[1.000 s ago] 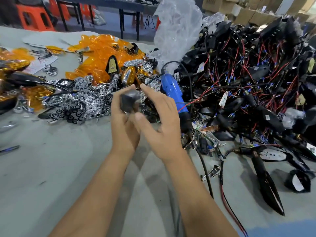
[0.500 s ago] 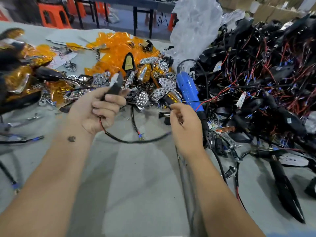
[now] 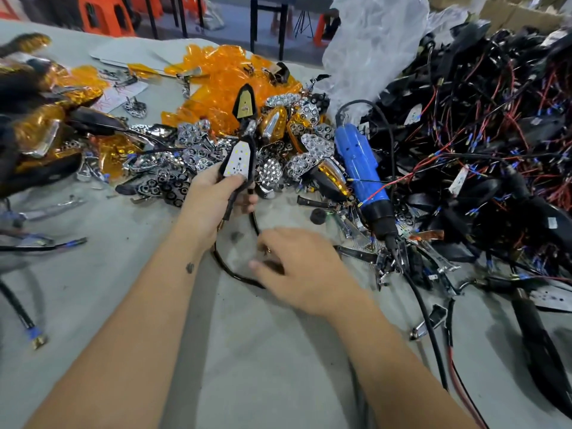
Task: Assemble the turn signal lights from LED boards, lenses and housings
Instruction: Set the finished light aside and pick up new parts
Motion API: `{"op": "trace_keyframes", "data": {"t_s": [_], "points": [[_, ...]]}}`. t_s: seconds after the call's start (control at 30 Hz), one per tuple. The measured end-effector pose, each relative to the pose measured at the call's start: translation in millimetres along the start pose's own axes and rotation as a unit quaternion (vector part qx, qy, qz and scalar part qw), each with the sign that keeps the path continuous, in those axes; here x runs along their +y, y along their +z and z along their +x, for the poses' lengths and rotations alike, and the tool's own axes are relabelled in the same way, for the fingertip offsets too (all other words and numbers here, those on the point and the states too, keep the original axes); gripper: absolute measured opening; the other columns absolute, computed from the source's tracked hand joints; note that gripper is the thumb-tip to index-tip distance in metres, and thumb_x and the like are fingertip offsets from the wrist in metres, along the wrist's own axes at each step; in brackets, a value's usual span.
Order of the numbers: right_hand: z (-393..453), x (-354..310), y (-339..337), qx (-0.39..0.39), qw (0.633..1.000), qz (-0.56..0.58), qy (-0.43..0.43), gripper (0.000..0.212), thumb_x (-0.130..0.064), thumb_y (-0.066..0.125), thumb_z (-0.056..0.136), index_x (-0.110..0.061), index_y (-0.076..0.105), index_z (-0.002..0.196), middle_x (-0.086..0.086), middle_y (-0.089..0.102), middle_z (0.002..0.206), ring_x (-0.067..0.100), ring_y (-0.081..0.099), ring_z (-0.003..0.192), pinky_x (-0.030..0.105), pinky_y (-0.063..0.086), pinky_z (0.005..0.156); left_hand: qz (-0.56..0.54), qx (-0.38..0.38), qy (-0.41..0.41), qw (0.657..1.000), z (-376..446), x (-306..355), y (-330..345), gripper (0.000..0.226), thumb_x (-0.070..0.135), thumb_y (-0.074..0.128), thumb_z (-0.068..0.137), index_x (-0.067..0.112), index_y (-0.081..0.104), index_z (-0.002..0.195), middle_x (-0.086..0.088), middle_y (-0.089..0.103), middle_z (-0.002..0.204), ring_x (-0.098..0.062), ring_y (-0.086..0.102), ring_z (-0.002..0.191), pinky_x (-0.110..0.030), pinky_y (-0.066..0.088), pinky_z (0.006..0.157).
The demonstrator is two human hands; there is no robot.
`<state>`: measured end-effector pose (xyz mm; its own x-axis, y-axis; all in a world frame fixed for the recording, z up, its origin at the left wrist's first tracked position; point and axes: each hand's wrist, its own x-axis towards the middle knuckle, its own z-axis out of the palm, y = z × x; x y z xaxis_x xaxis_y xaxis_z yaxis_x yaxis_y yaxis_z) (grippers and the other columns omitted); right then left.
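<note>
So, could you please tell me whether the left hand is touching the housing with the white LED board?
Touching: the head view shows the left hand gripping the housing at its lower end, the thumb lying across it just below the board.

This is a small assembly workshop. A grey work table (image 3: 93, 230) is heaped with loose parts in bulk: orange lenses (image 3: 216, 75) at the far middle, chrome reflectors (image 3: 198, 150) in front of them, and a big tangle of black housings with red wires (image 3: 464, 134) on the right. A blue electric screwdriver (image 3: 360, 162) lies among them (its cord trailing near). Far behind stand orange stools (image 3: 105, 13) and cardboard boxes (image 3: 507, 10).
</note>
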<state>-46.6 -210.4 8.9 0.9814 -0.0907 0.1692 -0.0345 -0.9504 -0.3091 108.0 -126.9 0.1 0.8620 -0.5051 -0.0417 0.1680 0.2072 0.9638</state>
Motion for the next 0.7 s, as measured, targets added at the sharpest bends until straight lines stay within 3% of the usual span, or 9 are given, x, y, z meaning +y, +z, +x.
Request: {"op": "trace_keyframes", "data": {"t_s": [0.07,0.13,0.23,0.3,0.4,0.5,0.6,0.7], "points": [[-0.2,-13.5,0.4,-0.034,0.999,0.027,-0.016,0.015,-0.037,0.060,0.093,-0.022,0.062,0.097,-0.004,0.061,0.079,0.026,0.059,0.085,0.035,0.042,0.071,0.025,0.007,0.014,1.000,0.7,-1.8,1.0,0.018,0.005,0.050,0.100,0.020,0.060,0.103,0.003,0.073,0.071,-0.011,0.061,0.049,-0.020,0.049,0.045],[0.6,-24.4,-1.8,-0.084,0.990,0.108,-0.024,0.007,-0.027,0.065,0.090,-0.023,0.064,0.095,-0.009,0.049,0.060,0.015,0.053,0.065,0.031,0.045,0.066,0.048,0.025,0.026,0.998,1.4,-4.2,1.3,0.020,0.004,0.050,0.100,0.018,0.058,0.111,0.004,0.072,0.073,-0.008,0.056,0.045,-0.019,0.044,0.042],[5.6,-35.4,-7.1,-0.163,0.950,0.266,-0.016,0.007,-0.015,0.071,0.087,-0.014,0.065,0.084,-0.011,0.051,0.051,0.004,0.048,0.047,0.018,0.038,0.053,0.073,0.046,0.037,0.996,1.2,-6.6,2.0,0.027,0.005,0.051,0.099,0.017,0.053,0.122,-0.003,0.065,0.082,-0.006,0.051,0.044,-0.019,0.042,0.043],[16.5,-35.0,-9.3,-0.102,0.964,0.243,-0.023,0.014,-0.015,0.071,0.087,-0.013,0.065,0.074,-0.010,0.052,0.055,0.005,0.048,0.053,0.024,0.040,0.055,0.066,0.054,0.042,0.995,1.6,-7.2,2.7,0.027,0.004,0.053,0.098,0.021,0.053,0.119,-0.002,0.063,0.081,-0.005,0.052,0.044,-0.019,0.043,0.043],[44.5,-15.7,-5.0,0.097,0.962,0.243,0.074,0.021,-0.019,0.065,0.089,-0.014,0.061,0.070,-0.007,0.053,0.060,0.012,0.049,0.061,0.038,0.044,0.061,0.046,0.063,0.050,0.996,2.4,-9.6,3.0,0.031,0.002,0.056,0.096,0.021,0.057,0.120,0.003,0.066,0.078,-0.005,0.056,0.052,-0.023,0.048,0.051],[66.2,9.3,4.0,0.224,0.925,0.237,0.196,0.008,-0.019,0.057,0.094,-0.021,0.065,0.094,-0.005,0.060,0.092,0.013,0.057,0.083,0.038,0.049,0.076,0.047,0.054,0.055,0.996,3.9,-11.8,2.7,0.039,0.003,0.056,0.096,0.024,0.056,0.128,0.004,0.068,0.071,-0.007,0.051,0.047,-0.021,0.042,0.044],[76.9,26.1,18.9,0.160,0.951,0.124,0.234,0.041,-0.023,0.056,0.095,-0.027,0.055,0.136,0.003,0.049,0.127,0.023,0.047,0.117,0.038,0.044,0.094,0.024,0.045,0.057,0.997,5.3,-12.1,2.2,0.042,0.003,0.054,0.096,0.028,0.055,0.129,0.003,0.069,0.067,-0.009,0.047,0.044,-0.020,0.037,0.041],[83.0,29.5,25.0,0.099,0.974,-0.006,0.203,0.050,-0.032,0.056,0.095,-0.032,0.047,0.144,0.003,0.052,0.129,0.027,0.040,0.120,0.040,0.037,0.096,0.026,0.060,0.068,0.996,3.6,-12.8,2.8,0.038,0.008,0.056,0.094,0.028,0.061,0.127,0.002,0.067,0.072,-0.009,0.049,0.046,-0.020,0.039,0.041]]}}
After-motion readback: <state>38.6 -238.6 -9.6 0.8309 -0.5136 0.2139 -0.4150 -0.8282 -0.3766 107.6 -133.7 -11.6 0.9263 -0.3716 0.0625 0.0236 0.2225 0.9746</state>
